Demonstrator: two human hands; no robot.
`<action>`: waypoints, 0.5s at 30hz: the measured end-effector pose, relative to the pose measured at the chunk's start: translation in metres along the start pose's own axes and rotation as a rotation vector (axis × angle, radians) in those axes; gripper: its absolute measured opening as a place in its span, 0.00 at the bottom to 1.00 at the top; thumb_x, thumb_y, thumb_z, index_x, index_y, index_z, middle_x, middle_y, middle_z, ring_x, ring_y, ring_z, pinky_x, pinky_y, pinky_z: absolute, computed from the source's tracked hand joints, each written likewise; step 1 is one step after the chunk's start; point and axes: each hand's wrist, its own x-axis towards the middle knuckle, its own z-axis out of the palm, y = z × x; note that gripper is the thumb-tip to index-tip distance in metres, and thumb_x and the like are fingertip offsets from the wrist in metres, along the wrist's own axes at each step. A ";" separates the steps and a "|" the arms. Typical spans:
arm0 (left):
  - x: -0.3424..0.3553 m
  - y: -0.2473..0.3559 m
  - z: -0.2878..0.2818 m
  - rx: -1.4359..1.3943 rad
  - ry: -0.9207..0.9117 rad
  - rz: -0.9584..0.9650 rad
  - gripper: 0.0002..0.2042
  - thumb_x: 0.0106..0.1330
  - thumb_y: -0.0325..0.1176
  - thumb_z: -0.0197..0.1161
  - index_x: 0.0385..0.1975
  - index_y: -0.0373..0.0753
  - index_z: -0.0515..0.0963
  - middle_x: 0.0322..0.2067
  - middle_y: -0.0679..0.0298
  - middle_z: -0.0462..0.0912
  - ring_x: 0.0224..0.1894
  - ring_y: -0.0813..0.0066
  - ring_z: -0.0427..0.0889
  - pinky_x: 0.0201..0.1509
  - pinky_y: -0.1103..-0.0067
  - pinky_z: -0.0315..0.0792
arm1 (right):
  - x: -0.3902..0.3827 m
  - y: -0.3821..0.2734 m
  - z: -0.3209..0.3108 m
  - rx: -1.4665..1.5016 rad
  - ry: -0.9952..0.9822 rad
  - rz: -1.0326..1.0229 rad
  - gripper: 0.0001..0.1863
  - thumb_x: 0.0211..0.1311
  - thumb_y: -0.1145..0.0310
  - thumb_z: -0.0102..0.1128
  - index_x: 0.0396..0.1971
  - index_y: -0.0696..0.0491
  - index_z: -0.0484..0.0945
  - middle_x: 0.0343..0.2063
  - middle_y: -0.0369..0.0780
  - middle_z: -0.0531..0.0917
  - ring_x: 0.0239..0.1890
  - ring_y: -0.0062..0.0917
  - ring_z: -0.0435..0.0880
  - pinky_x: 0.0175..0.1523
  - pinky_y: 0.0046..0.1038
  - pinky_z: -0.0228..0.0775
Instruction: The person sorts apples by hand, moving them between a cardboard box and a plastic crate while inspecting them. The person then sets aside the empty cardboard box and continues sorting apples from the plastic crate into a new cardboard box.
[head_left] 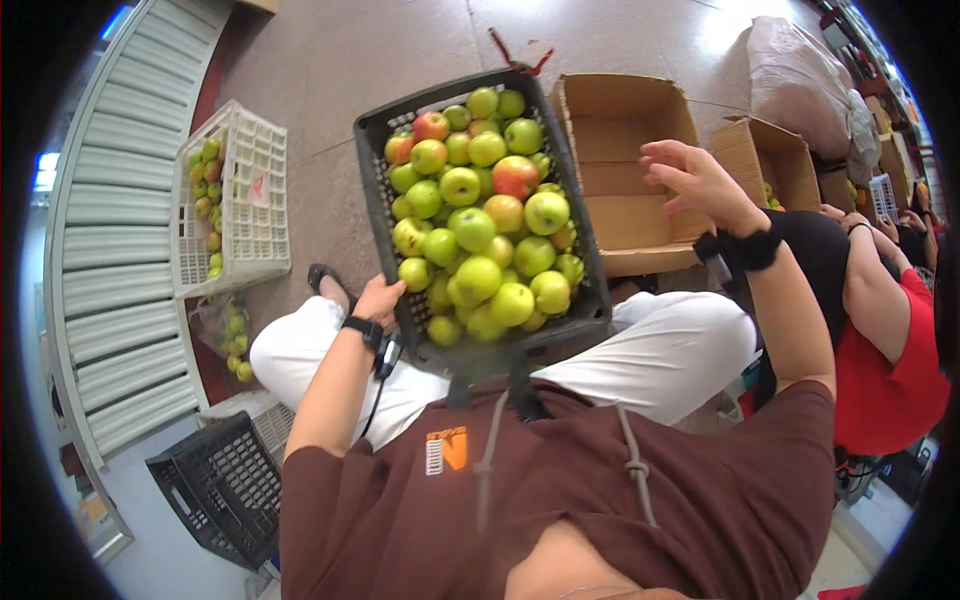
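A black plastic crate (pixel 592 225) heaped with green and red-blushed apples (pixel 477 277) stands in front of me, between my knees. At the crate's near left edge, my left hand (pixel 380 302) grips the rim, with its fingertips on the side wall. My right hand (pixel 700 185) is raised over the right side of a brown cardboard box (pixel 625 180). Its fingers are apart and slightly curled, and nothing is in them. The box lies just right of the crate, and its visible inside holds no apples. Both wrists wear black bands.
A white crate (pixel 255 210) of apples stands at left beside a roller conveyor (pixel 130 210), with a bag of apples (pixel 233 335) nearer me. An empty black crate (pixel 230 490) is lower left. Another cardboard box (pixel 765 160), a large sack (pixel 795 85) and a person in red (pixel 900 380) are at right.
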 end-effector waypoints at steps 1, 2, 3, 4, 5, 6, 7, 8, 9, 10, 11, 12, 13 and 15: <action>-0.001 0.005 0.002 0.002 0.001 -0.030 0.14 0.64 0.23 0.47 0.49 0.31 0.67 0.42 0.55 0.76 0.40 0.65 0.79 0.41 0.71 0.76 | -0.011 -0.018 0.026 0.075 -0.079 0.015 0.22 0.59 0.67 0.52 0.53 0.57 0.66 0.46 0.41 0.74 0.46 0.24 0.74 0.44 0.25 0.72; -0.007 0.008 0.004 -0.007 -0.006 -0.061 0.14 0.62 0.23 0.49 0.49 0.31 0.67 0.41 0.56 0.77 0.39 0.65 0.79 0.41 0.72 0.76 | -0.024 -0.031 0.049 0.139 -0.155 0.037 0.23 0.58 0.67 0.53 0.53 0.58 0.64 0.48 0.42 0.73 0.47 0.25 0.73 0.47 0.25 0.71; -0.013 0.011 0.006 -0.027 -0.010 -0.062 0.14 0.62 0.23 0.49 0.49 0.31 0.67 0.41 0.56 0.77 0.39 0.65 0.79 0.41 0.72 0.76 | -0.029 -0.018 0.077 -0.058 -0.068 -0.057 0.23 0.58 0.67 0.53 0.53 0.59 0.64 0.48 0.43 0.73 0.47 0.25 0.73 0.48 0.25 0.69; -0.017 0.015 0.009 0.015 0.001 -0.058 0.15 0.59 0.21 0.50 0.48 0.31 0.68 0.40 0.56 0.77 0.39 0.65 0.79 0.40 0.72 0.76 | -0.029 0.015 0.108 -0.261 0.026 -0.153 0.24 0.57 0.67 0.53 0.53 0.60 0.64 0.47 0.44 0.73 0.47 0.25 0.72 0.50 0.26 0.68; -0.013 0.017 0.014 0.056 0.001 -0.053 0.16 0.57 0.20 0.50 0.47 0.31 0.68 0.39 0.56 0.77 0.38 0.66 0.79 0.40 0.73 0.76 | -0.027 0.061 0.130 -0.166 0.119 -0.004 0.23 0.57 0.68 0.54 0.52 0.61 0.65 0.46 0.44 0.74 0.47 0.26 0.73 0.50 0.26 0.67; -0.009 0.013 0.016 0.034 -0.008 -0.053 0.16 0.57 0.20 0.50 0.47 0.31 0.68 0.39 0.56 0.77 0.38 0.66 0.79 0.40 0.73 0.76 | -0.020 0.108 0.148 -0.065 0.203 0.138 0.23 0.56 0.68 0.54 0.51 0.62 0.67 0.44 0.45 0.74 0.46 0.27 0.73 0.50 0.27 0.66; -0.007 0.007 0.015 0.075 -0.032 0.092 0.16 0.53 0.20 0.51 0.44 0.30 0.69 0.36 0.57 0.78 0.37 0.67 0.79 0.40 0.74 0.74 | -0.015 0.140 0.161 -0.033 0.213 0.271 0.20 0.55 0.69 0.54 0.47 0.62 0.69 0.40 0.44 0.76 0.43 0.26 0.75 0.47 0.27 0.67; -0.005 0.001 0.012 0.120 -0.055 0.232 0.16 0.50 0.20 0.52 0.41 0.30 0.71 0.33 0.58 0.78 0.35 0.69 0.78 0.40 0.76 0.73 | -0.012 0.160 0.169 0.002 0.225 0.410 0.17 0.55 0.69 0.55 0.43 0.62 0.72 0.36 0.43 0.78 0.40 0.26 0.76 0.45 0.28 0.68; 0.000 -0.001 0.010 0.180 -0.008 0.201 0.16 0.50 0.18 0.51 0.42 0.29 0.70 0.38 0.58 0.77 0.36 0.69 0.78 0.40 0.76 0.74 | -0.008 0.167 0.171 -0.006 0.220 0.420 0.17 0.55 0.69 0.55 0.43 0.62 0.72 0.36 0.43 0.78 0.40 0.26 0.76 0.45 0.28 0.68; 0.000 -0.007 0.009 0.174 -0.014 0.191 0.16 0.50 0.18 0.51 0.42 0.29 0.70 0.38 0.58 0.77 0.36 0.69 0.78 0.40 0.76 0.74 | -0.004 0.174 0.171 -0.057 0.256 0.480 0.17 0.53 0.67 0.55 0.39 0.63 0.73 0.35 0.49 0.78 0.41 0.35 0.77 0.46 0.32 0.67; -0.005 -0.007 0.014 0.221 0.056 0.277 0.16 0.49 0.20 0.52 0.41 0.30 0.71 0.36 0.57 0.78 0.36 0.68 0.78 0.41 0.76 0.72 | 0.001 0.177 0.173 -0.105 0.296 0.541 0.17 0.51 0.65 0.55 0.36 0.63 0.74 0.34 0.54 0.79 0.41 0.43 0.78 0.47 0.36 0.67; -0.007 -0.007 0.013 0.266 0.130 0.369 0.16 0.48 0.21 0.53 0.40 0.31 0.72 0.33 0.56 0.79 0.36 0.67 0.79 0.41 0.76 0.71 | 0.004 0.171 0.177 -0.109 0.299 0.547 0.17 0.51 0.65 0.55 0.36 0.63 0.74 0.34 0.54 0.79 0.41 0.43 0.78 0.47 0.36 0.67; 0.005 -0.023 0.004 0.405 0.194 0.445 0.16 0.48 0.22 0.53 0.40 0.32 0.72 0.32 0.52 0.79 0.37 0.62 0.79 0.42 0.74 0.70 | 0.004 0.164 0.181 -0.294 0.325 0.483 0.16 0.51 0.64 0.56 0.34 0.63 0.74 0.33 0.54 0.79 0.40 0.45 0.78 0.47 0.37 0.67; -0.007 -0.013 0.013 0.383 0.243 0.376 0.15 0.47 0.23 0.54 0.38 0.32 0.73 0.31 0.50 0.79 0.37 0.57 0.79 0.42 0.73 0.70 | 0.002 0.152 0.183 -0.477 0.358 0.431 0.15 0.50 0.64 0.58 0.31 0.62 0.74 0.32 0.55 0.78 0.41 0.48 0.76 0.46 0.40 0.67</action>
